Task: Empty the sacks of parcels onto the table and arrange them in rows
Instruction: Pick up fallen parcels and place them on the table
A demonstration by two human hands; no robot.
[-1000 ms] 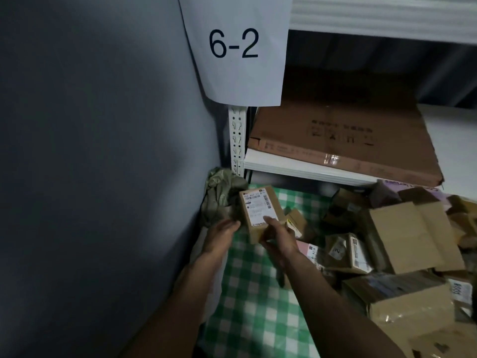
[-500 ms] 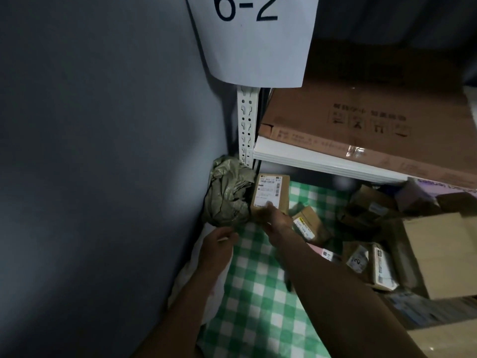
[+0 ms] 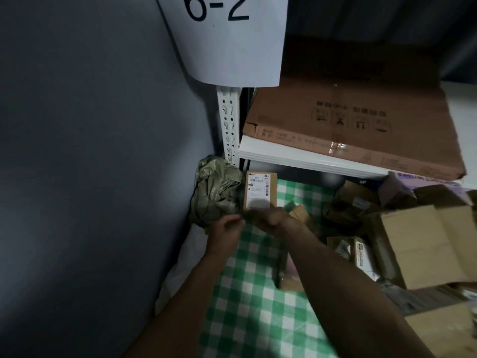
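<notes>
Progress: the task is standing at an early stage of arranging, by my judgement. An olive sack (image 3: 215,189) is lying crumpled and apparently emptied in the back-left corner of the counter (image 3: 258,319). A heap of parcels (image 3: 361,254) is sitting unsorted along the right side, some tilted against one another. No finished row is showing. One small parcel (image 3: 260,191), label up, is being set at the back-left, just beside the sack; it is looking like the start of a row.

Hands: the right hand (image 3: 268,218) is gripping the small parcel's near end, though blur is hiding the fingers. The left hand (image 3: 227,228) is hovering by the parcel's near-left corner with fingers curled; whether it is touching anything cannot be told.

Clearance: a wall (image 3: 90,151) is bounding the left. A shelf board (image 3: 309,161) is overhanging the back of the counter, limiting headroom there. Open checked cloth is running from the parcel toward the viewer, giving room for rows; the heap is crowding the right.
</notes>
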